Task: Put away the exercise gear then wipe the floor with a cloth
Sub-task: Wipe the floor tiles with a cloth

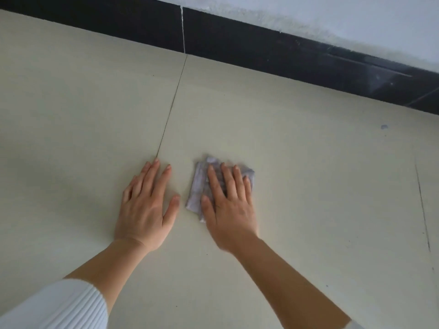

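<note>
Cloth (202, 186) flat on floor (308, 162), under right hand (229, 210) fingers (215, 179).

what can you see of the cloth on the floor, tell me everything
The cloth is a pale lilac-grey rag of what looks like thin soft fabric, folded or bunched into a rough creased pad. It lies flat on the cream tiled floor. The right hand presses on it with straight, spread fingers, covering most of it. The left hand rests on the floor beside it, apart.
</note>
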The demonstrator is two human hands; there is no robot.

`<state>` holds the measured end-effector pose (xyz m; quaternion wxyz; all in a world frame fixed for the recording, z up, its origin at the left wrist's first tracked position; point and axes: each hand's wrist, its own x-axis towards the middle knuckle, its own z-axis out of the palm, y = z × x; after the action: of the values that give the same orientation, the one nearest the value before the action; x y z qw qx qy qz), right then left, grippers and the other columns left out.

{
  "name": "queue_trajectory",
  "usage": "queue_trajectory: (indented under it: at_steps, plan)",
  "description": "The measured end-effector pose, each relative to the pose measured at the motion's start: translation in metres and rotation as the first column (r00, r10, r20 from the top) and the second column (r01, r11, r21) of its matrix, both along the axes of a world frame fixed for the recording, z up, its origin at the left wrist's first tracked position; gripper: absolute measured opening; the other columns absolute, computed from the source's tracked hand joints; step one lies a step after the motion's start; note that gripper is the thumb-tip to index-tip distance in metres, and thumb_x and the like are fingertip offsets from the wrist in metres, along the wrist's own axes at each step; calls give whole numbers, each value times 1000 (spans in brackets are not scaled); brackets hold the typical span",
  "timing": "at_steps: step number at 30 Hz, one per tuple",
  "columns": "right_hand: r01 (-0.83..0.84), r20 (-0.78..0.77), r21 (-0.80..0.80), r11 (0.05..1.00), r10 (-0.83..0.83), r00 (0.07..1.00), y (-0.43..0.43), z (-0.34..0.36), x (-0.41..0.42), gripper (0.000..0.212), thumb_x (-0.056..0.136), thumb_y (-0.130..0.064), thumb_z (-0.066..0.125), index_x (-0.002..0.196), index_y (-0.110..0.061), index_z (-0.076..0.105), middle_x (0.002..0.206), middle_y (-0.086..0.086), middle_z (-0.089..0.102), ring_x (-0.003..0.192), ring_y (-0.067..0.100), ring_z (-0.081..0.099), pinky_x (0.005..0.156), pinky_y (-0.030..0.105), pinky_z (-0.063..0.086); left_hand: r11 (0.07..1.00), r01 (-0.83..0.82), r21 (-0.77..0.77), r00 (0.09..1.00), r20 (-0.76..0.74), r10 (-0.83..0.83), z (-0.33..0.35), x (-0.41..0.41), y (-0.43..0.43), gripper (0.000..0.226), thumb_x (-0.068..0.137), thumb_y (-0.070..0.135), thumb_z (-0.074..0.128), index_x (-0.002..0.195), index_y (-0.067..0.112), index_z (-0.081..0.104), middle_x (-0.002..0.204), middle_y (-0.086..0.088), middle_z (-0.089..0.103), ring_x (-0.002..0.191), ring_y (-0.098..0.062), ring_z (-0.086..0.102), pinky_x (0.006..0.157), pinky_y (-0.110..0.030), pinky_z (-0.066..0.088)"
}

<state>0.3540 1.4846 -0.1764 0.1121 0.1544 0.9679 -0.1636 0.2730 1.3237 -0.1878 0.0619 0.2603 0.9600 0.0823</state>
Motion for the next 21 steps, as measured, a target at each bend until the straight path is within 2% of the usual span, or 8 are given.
queue_trajectory:
  at_steps: [3, 6, 8, 10, 13, 14, 17, 21]
  plan:
    - [-172, -45, 67, 983, 175, 984, -27, -1, 49, 57, 99, -43, 24, 151, -21, 22, 156, 3, 26, 145, 22, 11, 113, 42, 9, 1000, -20, 17, 1000, 11, 20, -1, 1, -1, 61, 89, 45, 27, 143, 17, 38, 153, -6, 31, 141, -20, 24, 109, -39, 22]
    - [-372, -2, 108, 922, 374, 927, 5, -3, 75, 56, 100, -48, 21, 150, -21, 22, 156, -2, 27, 145, 19, 17, 113, 37, 12, 999, -21, 40, 1000, 20, 20, -1, 1, -2, 61, 89, 45, 26, 143, 18, 37, 155, -3, 28, 143, -20, 22, 112, -40, 21]
    - [-400, -15, 128, 908, 405, 914, 40, -5, 75, 58, 100, -48, 24, 149, -18, 26, 154, 1, 32, 144, 22, 24, 114, 38, 14, 998, -19, 52, 1000, 19, 18, -1, 0, -1, 61, 89, 44, 26, 143, 18, 37, 155, -3, 28, 143, -20, 22, 112, -40, 21]
    - [-248, -34, 138, 959, 255, 966, 75, -12, 65, 61, 99, -48, 22, 146, -10, 34, 150, 11, 38, 141, 30, 30, 115, 40, 17, 999, -17, 50, 1000, 16, 17, -1, 2, -2, 61, 88, 43, 27, 143, 19, 37, 155, -3, 28, 143, -20, 22, 112, -39, 19]
    - [87, -51, 211, 974, -78, 996, 127, -14, 44, 71, 98, -54, 11, 148, -7, 28, 151, 20, 32, 141, 37, 26, 117, 43, 17, 999, -15, 47, 1000, 13, 14, -1, 1, -2, 61, 88, 43, 28, 143, 18, 36, 154, -4, 29, 142, -21, 22, 112, -39, 19]
    - [182, -72, 220, 958, -170, 983, 144, -12, 36, 72, 97, -55, 10, 150, -7, 22, 154, 20, 25, 143, 37, 20, 118, 45, 15, 999, -10, 43, 1000, 13, 9, -1, 1, -2, 61, 88, 42, 28, 143, 18, 36, 154, -5, 29, 142, -22, 22, 112, -39, 20]
    - [424, 23, 163, 891, -434, 901, 182, -8, 2, 65, 100, -49, 13, 153, -15, -2, 160, 12, -2, 146, 31, -7, 119, 44, -2, 999, -4, 34, 1000, -1, 4, -3, 0, -2, 61, 88, 41, 29, 142, 17, 36, 154, -6, 30, 142, -22, 23, 111, -40, 21]
    - [611, 34, 90, 786, -616, 787, 181, -6, -33, 62, 100, -49, 16, 153, -22, -3, 160, 8, -9, 145, 31, -15, 118, 45, -8, 1000, -3, 31, 1000, -9, 3, -3, 1, -2, 60, 87, 41, 30, 142, 16, 37, 153, -7, 31, 141, -23, 24, 109, -41, 22]
